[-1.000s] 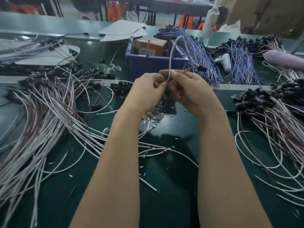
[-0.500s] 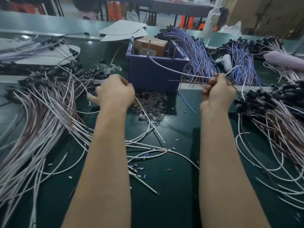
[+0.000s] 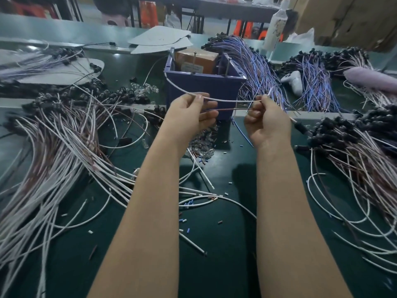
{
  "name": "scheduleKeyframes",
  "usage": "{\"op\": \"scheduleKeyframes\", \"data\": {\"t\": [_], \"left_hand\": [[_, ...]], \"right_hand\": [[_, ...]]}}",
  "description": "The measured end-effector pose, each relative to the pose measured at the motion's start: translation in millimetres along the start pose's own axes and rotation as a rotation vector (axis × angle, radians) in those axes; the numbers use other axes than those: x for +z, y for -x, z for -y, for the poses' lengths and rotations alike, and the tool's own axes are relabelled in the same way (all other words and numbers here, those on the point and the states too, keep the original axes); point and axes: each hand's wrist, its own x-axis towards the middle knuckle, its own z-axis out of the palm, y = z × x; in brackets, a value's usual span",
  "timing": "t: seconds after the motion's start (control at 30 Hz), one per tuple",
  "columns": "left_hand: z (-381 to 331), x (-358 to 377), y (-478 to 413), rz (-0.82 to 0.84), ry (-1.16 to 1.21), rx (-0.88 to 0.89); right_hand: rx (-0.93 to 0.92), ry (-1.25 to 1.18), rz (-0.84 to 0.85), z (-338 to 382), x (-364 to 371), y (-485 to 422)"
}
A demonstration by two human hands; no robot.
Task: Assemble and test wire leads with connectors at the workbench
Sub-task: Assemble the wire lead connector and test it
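Surface: dark green desk [image 3: 225, 244], littered with short cut bits of blue, white and brown sleeving [image 3: 184, 220].
Room: workshop; more benches and cardboard behind, a white bottle [image 3: 274, 29] upright at the far edge.
Left of desk: broad fan of white and brown leads [image 3: 53, 160], black connectors at their far ends.
Right of desk: second heap of leads [image 3: 354, 168], black connectors bunched at its upper end.
Centre back: blue bin [image 3: 204, 91] with a cardboard box [image 3: 196, 59] inside; a bundle of blue-purple wires [image 3: 255, 59] drapes down just right of it.
Centre: heap of small clear parts [image 3: 202, 145] on the desk near the bin, partly hidden by the left wrist.
Task's thing: white wire [image 3: 232, 100] and brown wire [image 3: 232, 109], both held in the air in front of the bin, above the desk.
Long axis: both run left to right, close to level and nearly parallel, white above brown.
Ends: the white wire's left tail curves up and away towards the bin's near left corner; a black connector [image 3: 300, 126] sticks out on a lead past the right hand, pointing right and down.
Left hand [image 3: 189, 117]: thumb and forefinger pinch the white wire; lower fingers curl at the brown wire's left end, contact there unclear.
Right hand [image 3: 266, 123]: fingers curled, clamped on both wires.
Spacing: hands apart, the wires spanning the gap.
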Motion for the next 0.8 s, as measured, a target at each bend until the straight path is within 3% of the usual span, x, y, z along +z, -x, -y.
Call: {"op": "scheduleKeyframes", "data": {"t": [0.2,0.27,0.4,0.47,0.53,0.6,0.7,0.8], "left_hand": [[3,-2,3,0.048,0.121,0.085],[3,-1,2,-0.007,0.161,0.108],[0,-4,-2,-0.202,0.062,0.155],[-3,-7,-2,-0.217,-0.046,0.191],[-7,-8,-2,-0.19,-0.118,0.21],[-10,-9,-1,-0.173,-0.147,0.232],[-10,-8,0,-0.186,-0.118,0.258],[-7,-8,-1,-0.193,0.003,0.233]], "right_hand": [[0.176,-0.003,0.031,-16,2,2],[0.213,0.121,0.032,-15,2,6],[0.156,1.115,0.175,5,3,21],[-0.073,1.358,0.282,18,13,30],[-0.423,1.403,0.344,24,26,37],[-0.548,1.508,0.469,18,34,42],[-0.396,1.65,0.63,2,33,42],[-0.302,1.534,0.612,-2,30,38]]}}
